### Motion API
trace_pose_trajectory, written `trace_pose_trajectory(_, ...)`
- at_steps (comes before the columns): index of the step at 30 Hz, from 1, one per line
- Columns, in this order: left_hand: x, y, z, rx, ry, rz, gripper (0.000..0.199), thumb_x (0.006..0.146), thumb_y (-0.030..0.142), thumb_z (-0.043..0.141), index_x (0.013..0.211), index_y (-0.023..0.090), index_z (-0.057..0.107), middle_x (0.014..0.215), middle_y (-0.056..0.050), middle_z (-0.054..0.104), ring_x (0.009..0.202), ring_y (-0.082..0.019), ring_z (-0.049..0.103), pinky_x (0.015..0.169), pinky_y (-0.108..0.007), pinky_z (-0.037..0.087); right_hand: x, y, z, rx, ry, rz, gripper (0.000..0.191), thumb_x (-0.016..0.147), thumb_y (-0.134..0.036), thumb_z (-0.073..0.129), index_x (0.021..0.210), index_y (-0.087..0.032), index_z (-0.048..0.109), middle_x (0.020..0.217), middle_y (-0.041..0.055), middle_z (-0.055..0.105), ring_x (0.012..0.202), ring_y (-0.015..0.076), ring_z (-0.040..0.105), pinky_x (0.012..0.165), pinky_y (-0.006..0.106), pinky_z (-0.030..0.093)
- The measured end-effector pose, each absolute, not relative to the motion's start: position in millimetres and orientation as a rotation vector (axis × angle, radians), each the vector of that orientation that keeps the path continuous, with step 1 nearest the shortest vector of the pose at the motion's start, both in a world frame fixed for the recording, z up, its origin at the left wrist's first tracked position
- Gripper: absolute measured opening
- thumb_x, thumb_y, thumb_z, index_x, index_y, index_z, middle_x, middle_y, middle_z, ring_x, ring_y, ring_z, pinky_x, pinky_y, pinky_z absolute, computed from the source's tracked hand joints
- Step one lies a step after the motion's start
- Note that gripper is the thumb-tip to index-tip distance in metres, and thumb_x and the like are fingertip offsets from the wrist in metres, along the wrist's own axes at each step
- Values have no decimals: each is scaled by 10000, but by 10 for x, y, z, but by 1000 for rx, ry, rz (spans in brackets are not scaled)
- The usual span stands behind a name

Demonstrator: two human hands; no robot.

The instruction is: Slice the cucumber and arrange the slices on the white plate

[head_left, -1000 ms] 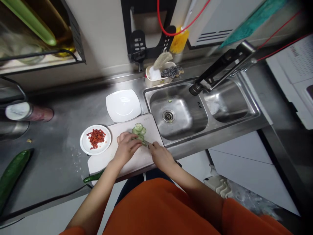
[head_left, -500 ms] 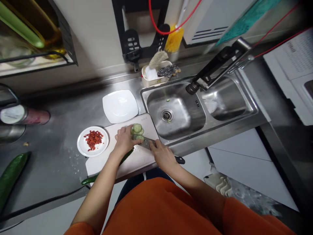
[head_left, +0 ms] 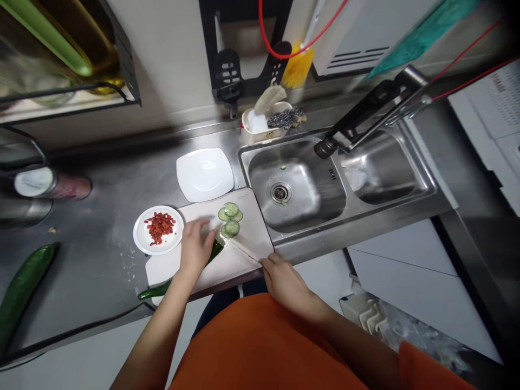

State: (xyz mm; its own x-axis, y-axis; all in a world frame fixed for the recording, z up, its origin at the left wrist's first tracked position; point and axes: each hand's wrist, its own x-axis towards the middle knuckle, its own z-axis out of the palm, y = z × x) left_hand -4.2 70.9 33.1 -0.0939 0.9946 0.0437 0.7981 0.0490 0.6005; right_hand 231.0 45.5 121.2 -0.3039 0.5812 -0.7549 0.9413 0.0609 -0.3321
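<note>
On the white cutting board (head_left: 231, 271) lie pale green cucumber slices (head_left: 231, 209) in two small overlapping groups. A dark green cucumber (head_left: 154, 291) rests along the board's near left side, its middle hidden under my left arm. My left hand (head_left: 197, 246) hovers over or lightly touches the board beside the cucumber's cut end, fingers apart and holding nothing. In my right hand (head_left: 284, 276), closed round its handle, is a knife (head_left: 244, 251), its blade seen nearly edge-on and pointing at the slices.
A white plate (head_left: 205, 174) sits behind the board, and a round dish of red pieces (head_left: 160, 227) at its left. To the right is a double steel sink (head_left: 298, 189) with a black faucet (head_left: 353, 116). Another cucumber (head_left: 26, 287) lies far left.
My left hand has moved left off the slices and opened. My right hand has drawn the knife right and toward me, and the blade has turned edge-on.
</note>
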Motion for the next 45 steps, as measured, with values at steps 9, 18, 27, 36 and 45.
trace_pose_trajectory(9, -52, 77, 91, 1953, 1791, 883, 218, 853, 257, 593, 1061, 199, 625, 1056, -80, 661, 1016, -202, 597, 915, -376, 482, 1930, 296, 1168, 1457, 1991, -1051, 396, 851, -31, 342, 1205, -177, 445, 957, 97, 630, 836, 210, 632, 644, 259, 397)
trace_pose_trajectory(18, -71, 104, 60, 2046, 1754, 907, 225, 862, 233, 573, 1078, 200, 627, 1048, -87, 663, 1000, -211, 606, 910, -403, 493, 1828, 287, 1240, 1371, 1965, -964, 390, 877, -26, 306, 1211, -170, 446, 979, 108, 635, 840, 218, 660, 645, 255, 462)
trace_pose_trajectory(27, -71, 103, 42, 2085, 1755, 925, 231, 844, 213, 597, 1073, 191, 627, 1023, -87, 660, 988, -207, 601, 891, -383, 500, 1810, 265, 1246, 1398, 1974, -962, 373, 893, -30, 295, 1206, -172, 440, 964, 113, 644, 832, 215, 668, 642, 256, 479)
trace_pose_trajectory(36, -78, 116, 52, 2067, 1744, 901, 211, 851, 214, 585, 1056, 193, 629, 1016, -85, 663, 990, -207, 603, 900, -391, 495, 1794, 229, 1179, 1395, 1987, -940, 324, 904, -36, 269, 1122, -183, 458, 926, 97, 651, 818, 213, 670, 638, 264, 486)
trace_pose_trajectory(45, -77, 128, 70, 2049, 1747, 880, 207, 861, 229, 573, 1056, 198, 631, 1031, -86, 668, 984, -206, 611, 902, -393, 498, 1758, 327, 1240, 1371, 1957, -973, 295, 887, -23, 302, 1076, -181, 466, 927, 100, 663, 851, 209, 667, 673, 248, 479)
